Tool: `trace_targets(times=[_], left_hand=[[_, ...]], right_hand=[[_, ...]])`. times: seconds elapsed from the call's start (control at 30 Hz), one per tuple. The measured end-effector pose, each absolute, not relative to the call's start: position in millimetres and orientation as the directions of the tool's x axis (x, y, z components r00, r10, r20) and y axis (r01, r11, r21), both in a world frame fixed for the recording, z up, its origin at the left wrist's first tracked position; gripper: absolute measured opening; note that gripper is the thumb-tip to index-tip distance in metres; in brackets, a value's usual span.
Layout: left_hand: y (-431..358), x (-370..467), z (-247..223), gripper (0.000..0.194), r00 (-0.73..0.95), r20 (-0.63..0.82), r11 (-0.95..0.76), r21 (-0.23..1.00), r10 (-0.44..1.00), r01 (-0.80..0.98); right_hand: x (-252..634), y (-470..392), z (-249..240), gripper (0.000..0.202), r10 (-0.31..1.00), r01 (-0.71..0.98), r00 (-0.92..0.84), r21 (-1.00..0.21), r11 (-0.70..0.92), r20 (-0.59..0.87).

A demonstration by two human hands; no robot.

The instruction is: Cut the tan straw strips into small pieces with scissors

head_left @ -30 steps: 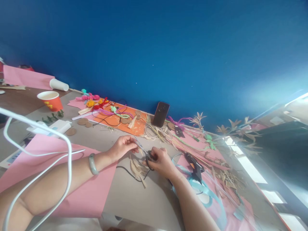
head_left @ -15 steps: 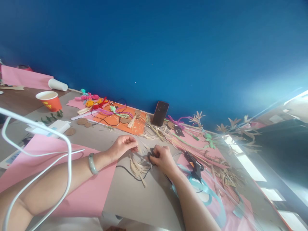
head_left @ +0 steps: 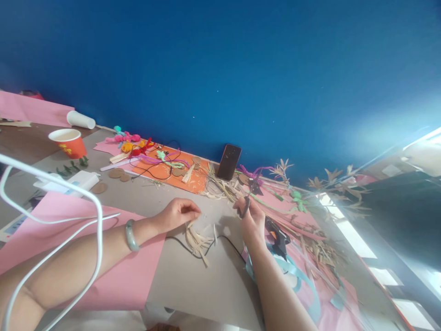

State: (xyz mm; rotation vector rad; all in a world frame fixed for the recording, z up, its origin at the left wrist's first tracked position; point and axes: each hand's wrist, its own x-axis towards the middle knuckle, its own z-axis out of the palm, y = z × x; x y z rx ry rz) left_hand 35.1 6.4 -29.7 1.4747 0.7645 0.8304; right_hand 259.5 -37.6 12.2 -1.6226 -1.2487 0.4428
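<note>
My left hand [head_left: 177, 213], with a jade-coloured bangle [head_left: 131, 235] on its wrist, is closed in a pinch above the grey table. What its fingertips hold is too small to make out. Just below them lies a bundle of pale, dry straw-like strips [head_left: 197, 240], with a small loose piece [head_left: 215, 233] beside it. To the right, my right hand [head_left: 254, 223] grips dark-handled scissors [head_left: 245, 207] by the finger loops. The blades point up and away, toward the back of the table.
A phone [head_left: 229, 162] leans against the blue wall. A black glue gun [head_left: 278, 238] and light-blue ribbon [head_left: 310, 285] lie at right. Pink paper [head_left: 138, 276] is under my left forearm. A white cable [head_left: 99, 239] loops in front. An orange paper cup [head_left: 70, 145] stands at left.
My right hand with the scissors has moved right, away from my left hand, and the blades now point upward. A small pale piece now shows beside the strips. My left hand has barely shifted.
</note>
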Motion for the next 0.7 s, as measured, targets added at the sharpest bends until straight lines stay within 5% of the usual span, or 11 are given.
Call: trace_targets(times=[0.23, 0.33, 0.47, 0.7], left_hand=[[2.0, 34.7, -30.5, 0.014, 0.688, 0.342, -0.587, 0.795, 0.639, 0.15], [3.7, 34.5, -29.9, 0.018, 0.728, 0.366, -0.645, 0.752, 0.58, 0.136], [2.8, 34.7, -26.9, 0.02, 0.775, 0.34, -0.667, 0.732, 0.533, 0.137], [1.7, 33.6, -37.1, 0.025, 0.778, 0.433, -0.771, 0.629, 0.455, 0.102]], right_hand=[[249.9, -40.4, 3.4, 0.036, 0.99, 0.677, 0.136, -0.732, -0.071, 0.03], [239.0, -45.7, -2.4, 0.03, 1.0, 0.747, -0.012, -0.665, 0.01, 0.001], [232.6, -47.0, -6.1, 0.02, 0.982, 0.636, -0.189, -0.763, 0.113, -0.012], [256.7, -32.6, -6.0, 0.022, 0.897, 0.633, 0.32, -0.774, 0.036, 0.303]])
